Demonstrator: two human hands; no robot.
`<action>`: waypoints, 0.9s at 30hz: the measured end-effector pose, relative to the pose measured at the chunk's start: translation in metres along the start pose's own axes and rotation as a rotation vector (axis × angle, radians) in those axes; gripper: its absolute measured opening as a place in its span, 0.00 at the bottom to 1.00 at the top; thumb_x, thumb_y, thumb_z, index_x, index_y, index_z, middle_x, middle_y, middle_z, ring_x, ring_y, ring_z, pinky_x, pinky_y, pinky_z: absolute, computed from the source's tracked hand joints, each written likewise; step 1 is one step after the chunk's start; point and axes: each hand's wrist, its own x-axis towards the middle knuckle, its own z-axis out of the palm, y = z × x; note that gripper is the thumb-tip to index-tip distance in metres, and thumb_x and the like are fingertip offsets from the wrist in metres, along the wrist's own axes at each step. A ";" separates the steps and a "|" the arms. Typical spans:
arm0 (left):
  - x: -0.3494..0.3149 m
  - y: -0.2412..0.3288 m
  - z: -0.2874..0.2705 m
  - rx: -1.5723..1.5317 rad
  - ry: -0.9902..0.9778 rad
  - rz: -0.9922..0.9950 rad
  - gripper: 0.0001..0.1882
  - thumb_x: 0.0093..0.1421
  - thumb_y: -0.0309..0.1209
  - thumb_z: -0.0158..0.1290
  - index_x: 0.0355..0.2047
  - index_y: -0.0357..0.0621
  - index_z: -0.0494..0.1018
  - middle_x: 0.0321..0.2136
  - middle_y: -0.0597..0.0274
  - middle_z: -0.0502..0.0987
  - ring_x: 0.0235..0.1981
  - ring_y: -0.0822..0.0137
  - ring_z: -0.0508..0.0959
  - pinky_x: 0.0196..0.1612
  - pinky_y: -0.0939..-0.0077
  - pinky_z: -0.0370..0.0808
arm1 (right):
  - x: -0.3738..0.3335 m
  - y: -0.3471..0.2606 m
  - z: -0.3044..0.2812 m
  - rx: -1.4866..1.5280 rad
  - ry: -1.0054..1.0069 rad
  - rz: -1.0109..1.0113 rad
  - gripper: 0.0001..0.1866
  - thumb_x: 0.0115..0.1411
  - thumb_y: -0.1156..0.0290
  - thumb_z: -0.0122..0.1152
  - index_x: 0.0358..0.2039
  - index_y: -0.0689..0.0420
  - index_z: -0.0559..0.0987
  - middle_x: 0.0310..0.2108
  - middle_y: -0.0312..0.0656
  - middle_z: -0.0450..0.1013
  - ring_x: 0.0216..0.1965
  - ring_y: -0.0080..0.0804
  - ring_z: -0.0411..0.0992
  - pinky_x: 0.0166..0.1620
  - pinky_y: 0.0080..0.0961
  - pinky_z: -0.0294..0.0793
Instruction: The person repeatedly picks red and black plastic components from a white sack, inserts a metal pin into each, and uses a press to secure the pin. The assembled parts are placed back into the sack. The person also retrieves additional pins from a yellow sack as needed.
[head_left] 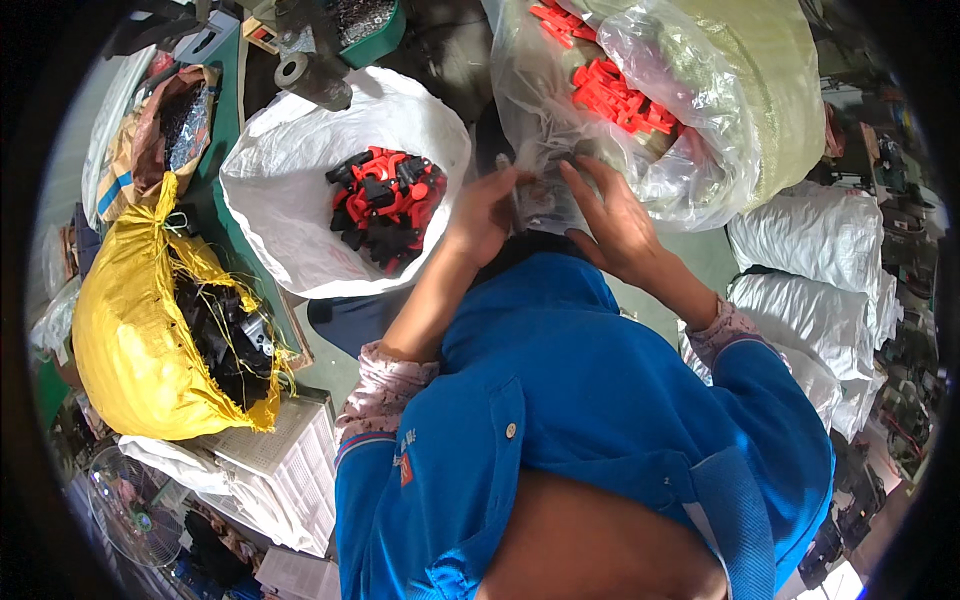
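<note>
My left hand (pixel 482 218) is above my lap, just right of a white woven sack (pixel 270 190). Its thumb and fingers are drawn together, and whatever they may hold is too dark to make out. Close by on the right, my right hand (pixel 622 228) has its fingers apart, beside the gathered edge of a clear plastic bag (pixel 700 175). That bag holds loose red plastic parts (pixel 610 92). Inside the white sack lies a heap of red-and-black plastic parts (pixel 385 205).
A yellow woven sack (pixel 125 310) of black parts stands at the left. Behind are a metal machine part (pixel 312 80) and a green bin (pixel 375 42). White bundles (pixel 810 240) are stacked at the right. A fan (pixel 130 505) stands lower left, near a white crate (pixel 290 470).
</note>
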 end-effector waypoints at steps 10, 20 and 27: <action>-0.037 0.040 0.028 -0.559 -0.179 0.143 0.14 0.67 0.39 0.41 0.39 0.41 0.69 0.30 0.60 0.73 0.34 0.62 0.74 0.43 0.66 0.72 | 0.068 -0.014 0.027 -0.133 0.226 -0.275 0.27 0.37 0.76 0.58 0.44 0.56 0.71 0.33 0.45 0.67 0.36 0.45 0.68 0.38 0.37 0.70; -0.096 0.071 0.028 -0.256 0.097 0.111 0.13 0.64 0.43 0.47 0.32 0.47 0.71 0.23 0.68 0.73 0.23 0.69 0.74 0.22 0.73 0.69 | 0.084 -0.014 0.012 -0.149 0.205 -0.600 0.12 0.31 0.71 0.58 0.19 0.54 0.66 0.19 0.37 0.60 0.22 0.36 0.64 0.22 0.32 0.63; -0.119 0.091 0.025 -0.241 0.119 0.135 0.11 0.64 0.39 0.47 0.33 0.45 0.71 0.27 0.67 0.74 0.26 0.71 0.74 0.28 0.75 0.70 | 0.098 -0.010 0.003 -0.105 0.238 -0.713 0.12 0.30 0.71 0.58 0.17 0.56 0.65 0.18 0.38 0.58 0.21 0.37 0.62 0.22 0.32 0.61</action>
